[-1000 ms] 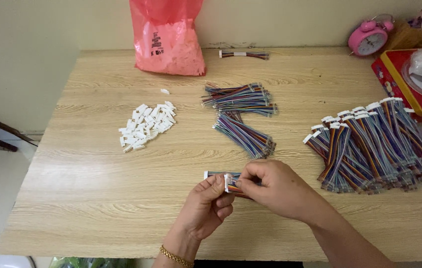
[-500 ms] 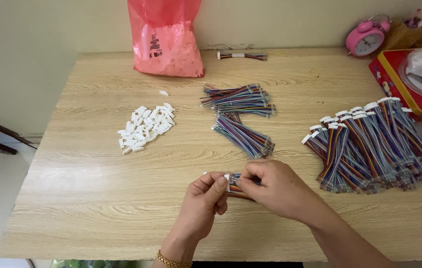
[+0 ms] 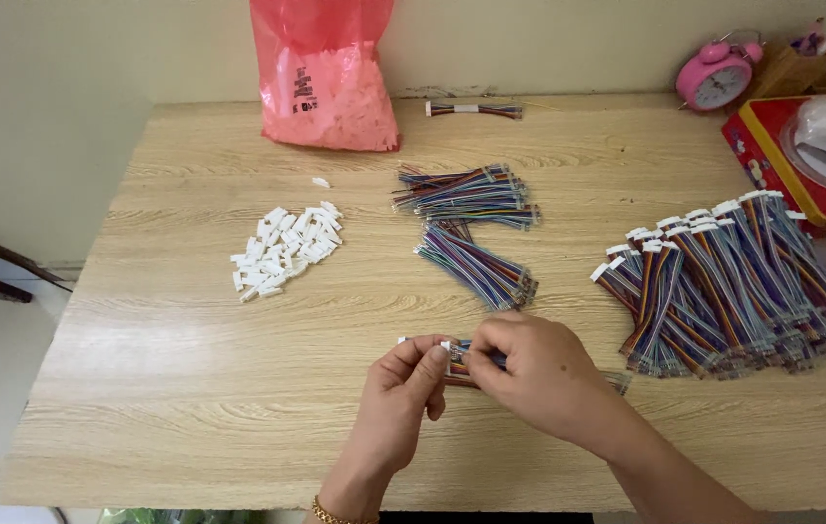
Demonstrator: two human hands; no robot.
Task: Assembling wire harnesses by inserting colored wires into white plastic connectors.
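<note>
Near the table's (image 3: 141, 388) front edge, the left hand (image 3: 403, 388) and right hand (image 3: 539, 374) meet, fingers pinched shut on a small wire bundle (image 3: 457, 351) with a white connector, held between them just above the wood.

At the far edge of your wooden table (image 3: 190, 388) a pink-red plastic bag (image 3: 328, 73) leans on the wall, bulging with small white pieces, a dark printed patch on its front. A red tin (image 3: 772, 160) sits far right.
</note>
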